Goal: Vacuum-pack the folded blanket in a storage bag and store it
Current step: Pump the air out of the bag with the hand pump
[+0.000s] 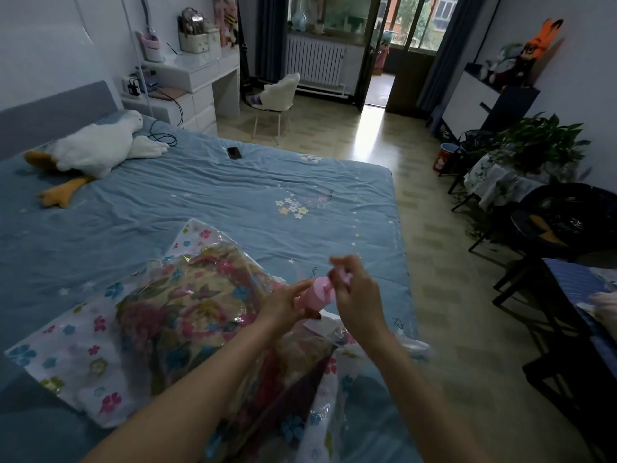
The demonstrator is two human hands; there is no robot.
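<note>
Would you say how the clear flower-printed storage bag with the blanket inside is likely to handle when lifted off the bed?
The clear flower-printed storage bag still looks puffy, so probably bulky and floppy. Its glossy, crinkled plastic may slip in the hands.

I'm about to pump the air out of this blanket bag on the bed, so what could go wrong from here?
1. Both hands, left hand and right hand, hold the pink pump above the bag; if it seats badly, air may leak back in.
2. The bag overhangs the bed edge and could slide off.
3. The blanket bulges unevenly, so it may flatten lopsided.
</note>
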